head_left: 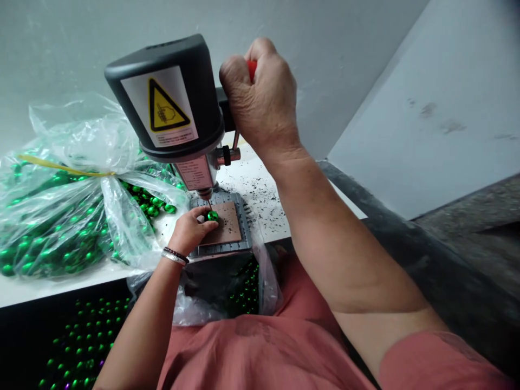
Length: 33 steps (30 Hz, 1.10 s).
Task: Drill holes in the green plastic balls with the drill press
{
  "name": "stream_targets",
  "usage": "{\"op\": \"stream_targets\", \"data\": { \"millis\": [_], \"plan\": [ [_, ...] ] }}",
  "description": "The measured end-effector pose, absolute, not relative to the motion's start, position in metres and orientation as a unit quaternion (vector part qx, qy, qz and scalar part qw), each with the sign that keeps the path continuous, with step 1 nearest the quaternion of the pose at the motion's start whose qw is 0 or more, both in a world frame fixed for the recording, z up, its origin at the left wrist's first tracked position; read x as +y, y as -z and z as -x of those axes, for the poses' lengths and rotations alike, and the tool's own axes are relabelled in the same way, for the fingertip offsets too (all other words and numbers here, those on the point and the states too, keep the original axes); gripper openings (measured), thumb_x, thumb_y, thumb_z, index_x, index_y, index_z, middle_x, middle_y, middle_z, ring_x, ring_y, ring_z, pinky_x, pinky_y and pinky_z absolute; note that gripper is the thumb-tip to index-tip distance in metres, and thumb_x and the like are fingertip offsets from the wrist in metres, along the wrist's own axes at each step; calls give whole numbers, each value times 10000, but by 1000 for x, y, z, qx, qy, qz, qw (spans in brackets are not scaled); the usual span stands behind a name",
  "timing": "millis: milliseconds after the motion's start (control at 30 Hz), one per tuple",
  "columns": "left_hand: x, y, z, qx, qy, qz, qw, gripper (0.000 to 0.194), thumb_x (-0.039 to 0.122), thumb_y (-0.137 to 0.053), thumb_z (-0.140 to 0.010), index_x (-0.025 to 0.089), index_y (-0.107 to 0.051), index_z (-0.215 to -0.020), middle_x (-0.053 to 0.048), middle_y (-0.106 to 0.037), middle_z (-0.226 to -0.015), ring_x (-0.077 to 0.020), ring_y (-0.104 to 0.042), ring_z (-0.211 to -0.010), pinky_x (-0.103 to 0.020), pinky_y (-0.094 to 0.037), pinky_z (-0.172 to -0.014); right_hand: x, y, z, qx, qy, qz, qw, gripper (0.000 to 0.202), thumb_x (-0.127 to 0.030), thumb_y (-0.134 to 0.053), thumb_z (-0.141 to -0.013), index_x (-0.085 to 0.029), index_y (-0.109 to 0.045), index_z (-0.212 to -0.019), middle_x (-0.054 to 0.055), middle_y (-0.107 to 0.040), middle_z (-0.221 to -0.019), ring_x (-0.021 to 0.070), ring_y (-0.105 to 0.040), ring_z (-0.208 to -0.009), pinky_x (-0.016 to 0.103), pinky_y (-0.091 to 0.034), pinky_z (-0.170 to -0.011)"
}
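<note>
Green bead pinched between thumb and at least 1 finger of our left hand, right at the tips; round, so we log no long axis. Bit points down from just above; contact, we can't tell. Left hand is nearer the bead; our right hand, up and right, is curled round the red handle. Under the bead: brown board on grey base. Shavings lie right, bag left.

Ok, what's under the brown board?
The grey base; its rim shows along the right and near edges. The board covers its middle; the left hand hides part of the left side.
</note>
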<state>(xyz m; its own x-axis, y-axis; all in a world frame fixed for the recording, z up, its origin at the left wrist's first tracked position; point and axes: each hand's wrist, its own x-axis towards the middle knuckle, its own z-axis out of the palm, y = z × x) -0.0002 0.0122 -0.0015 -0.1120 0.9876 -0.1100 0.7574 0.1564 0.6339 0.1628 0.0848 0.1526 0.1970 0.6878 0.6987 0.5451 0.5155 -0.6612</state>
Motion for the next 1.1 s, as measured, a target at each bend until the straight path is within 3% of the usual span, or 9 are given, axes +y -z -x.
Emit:
{"op": "stream_targets", "data": {
  "millis": [433,500,733,1100],
  "plan": [
    [15,1,-10,699,-176,-664,201,450,392,-632,-667,218,-657,-1081,-17,-668,-743,-164,-579,-689,-255,-418,-646,68,-148,-166,-639,-83,434,629,307,-404,-435,-825,-209,-260,-664,-54,-295,-597,66,-260,-564,224,-264,-564],
    [15,1,-10,701,-171,-665,194,431,387,-630,-668,219,-664,-1062,-24,-680,-788,-166,-583,-698,-257,-414,-646,55,-141,-168,-648,-60,409,640,293,-429,-425,-823,-213,-285,-683,-46,-318,-615,68,-274,-558,226,-283,-555],
    [14,2,-9,686,-172,-679,193,378,352,-629,-679,255,-669,-1042,-15,-701,-899,-175,-602,-754,-252,-408,-640,12,-107,-171,-636,75,419,644,139,-213,-465,-746,-226,-344,-679,-44,-385,-603,65,-350,-523,231,-354,-537],
    [10,0,-10,681,-180,-685,188,381,337,-612,-700,275,-652,-1075,-1,-692,-1015,-184,-615,-872,-256,-432,-717,5,-69,-167,-625,136,410,650,60,-210,-454,-799,-208,-408,-759,-57,-363,-583,43,-353,-502,200,-336,-502]
  ]
}}
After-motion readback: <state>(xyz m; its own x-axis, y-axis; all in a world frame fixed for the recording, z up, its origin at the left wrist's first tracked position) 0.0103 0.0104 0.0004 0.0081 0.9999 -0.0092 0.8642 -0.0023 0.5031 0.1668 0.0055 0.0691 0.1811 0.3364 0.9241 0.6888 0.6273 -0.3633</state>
